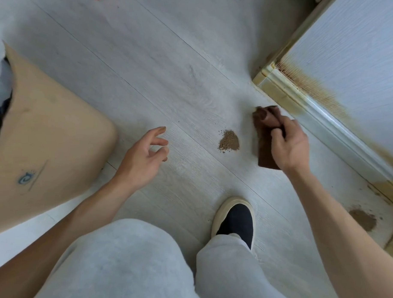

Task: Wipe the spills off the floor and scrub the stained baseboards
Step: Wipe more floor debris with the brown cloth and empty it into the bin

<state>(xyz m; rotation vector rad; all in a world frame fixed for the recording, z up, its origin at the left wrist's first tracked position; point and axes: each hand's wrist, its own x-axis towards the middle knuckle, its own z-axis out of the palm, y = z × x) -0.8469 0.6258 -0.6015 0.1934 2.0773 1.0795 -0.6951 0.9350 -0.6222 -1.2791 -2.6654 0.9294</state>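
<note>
While the right hand [287, 143] grips a brown cloth [265, 146] just beside the little heap of brown grains [228, 143], the left hand [144, 155] hovers with loose, empty fingers on the heap's far side. Beyond the cloth runs the stained baseboard [312, 113]; a second brown spill [363, 220] lies nearer the person, by the same board. A hasty sweep could scatter the dry grains across the floor [166, 72] toward the shoe [234, 221], or smear them.
</note>
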